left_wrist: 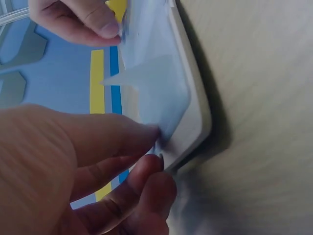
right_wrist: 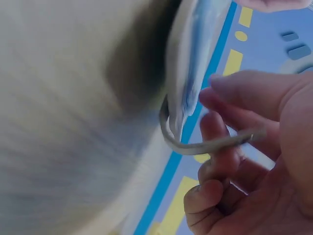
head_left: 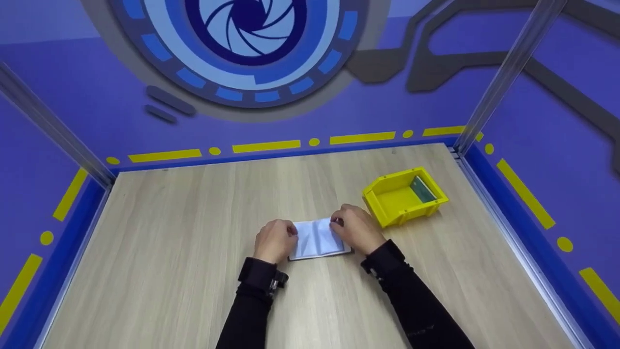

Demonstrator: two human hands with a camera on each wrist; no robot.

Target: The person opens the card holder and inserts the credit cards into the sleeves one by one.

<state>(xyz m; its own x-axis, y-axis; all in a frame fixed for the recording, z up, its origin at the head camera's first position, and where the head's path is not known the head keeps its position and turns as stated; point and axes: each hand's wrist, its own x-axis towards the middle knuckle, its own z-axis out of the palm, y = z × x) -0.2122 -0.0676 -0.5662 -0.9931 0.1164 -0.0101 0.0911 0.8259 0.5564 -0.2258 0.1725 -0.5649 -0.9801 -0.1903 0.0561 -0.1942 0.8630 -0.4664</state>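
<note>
A small open booklet (head_left: 318, 240) with pale bluish-white pages and a fold down its middle lies on the wooden table. My left hand (head_left: 275, 241) pinches its left edge between thumb and fingers. At the upper right edge, my right hand (head_left: 359, 229) holds the pages with its fingertips. In the left wrist view, the pages (left_wrist: 164, 98) look thin and creased over a pale, round-cornered cover (left_wrist: 199, 115). The right wrist view shows a curved grey-brown strip (right_wrist: 188, 148) bending from beneath the booklet across the right hand's fingers.
A yellow bin (head_left: 398, 223) stands just beyond my right hand, with a dark green flat piece (head_left: 423, 189) leaning inside at its right end. The wooden table (head_left: 193, 242) is bounded by blue printed walls (head_left: 271, 128) at the back and sides.
</note>
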